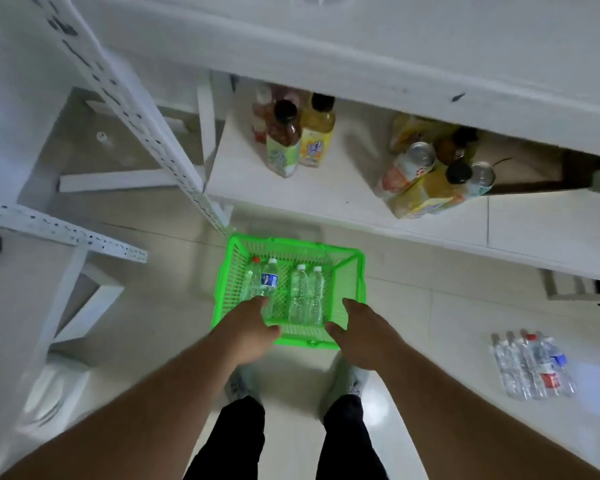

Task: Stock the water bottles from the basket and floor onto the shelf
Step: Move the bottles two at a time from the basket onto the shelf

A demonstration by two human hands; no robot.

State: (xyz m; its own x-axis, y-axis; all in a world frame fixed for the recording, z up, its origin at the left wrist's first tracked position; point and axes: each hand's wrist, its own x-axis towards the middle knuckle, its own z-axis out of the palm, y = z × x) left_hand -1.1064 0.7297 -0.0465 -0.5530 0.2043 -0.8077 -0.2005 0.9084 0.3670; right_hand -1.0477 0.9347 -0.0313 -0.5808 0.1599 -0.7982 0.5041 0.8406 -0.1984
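Observation:
A green plastic basket [352,271] sits on the tiled floor in front of my feet. Several clear water bottles lie in it: a blue-labelled bottle [269,280] and a red-capped bottle [252,277] on the left, a pair of white-capped bottles [307,294] on the right. My left hand [248,327] hovers over the basket's near left corner, fingers apart, above the blue-labelled bottle's base. My right hand [359,332] hangs over the near right corner, empty. More water bottles [530,367] lie on the floor at the right. The white shelf [326,192] stands behind the basket.
On the low shelf stand juice bottles [297,136] at the left and a cluster of cans and juice bottles [433,178] at the right. A perforated white shelf post [142,126] slants down at the left. An upper shelf board [361,46] overhangs the top.

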